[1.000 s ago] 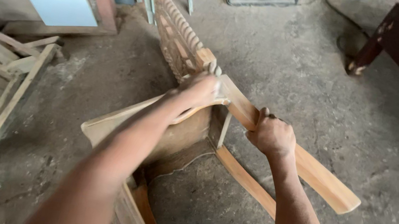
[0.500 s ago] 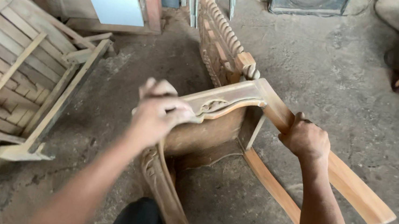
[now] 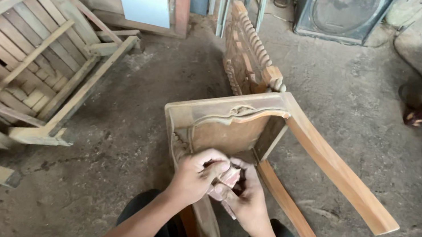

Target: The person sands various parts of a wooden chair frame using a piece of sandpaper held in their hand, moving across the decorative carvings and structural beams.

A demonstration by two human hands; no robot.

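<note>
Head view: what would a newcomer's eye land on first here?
Both hands, left hand and right hand, meet low in the middle over a small pinkish piece, right against a carved wooden chair frame tipped on the dusty floor. Slatted wooden frames lean at left.

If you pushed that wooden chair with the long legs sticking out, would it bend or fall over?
The carved wooden chair frame looks stiff: thick solid rails, so probably no bending. It lies on its side on the dusty floor, legs jutting out, so a push might rock or pivot it. The hands meet beside it, so it seems to rest unsupported.
</note>
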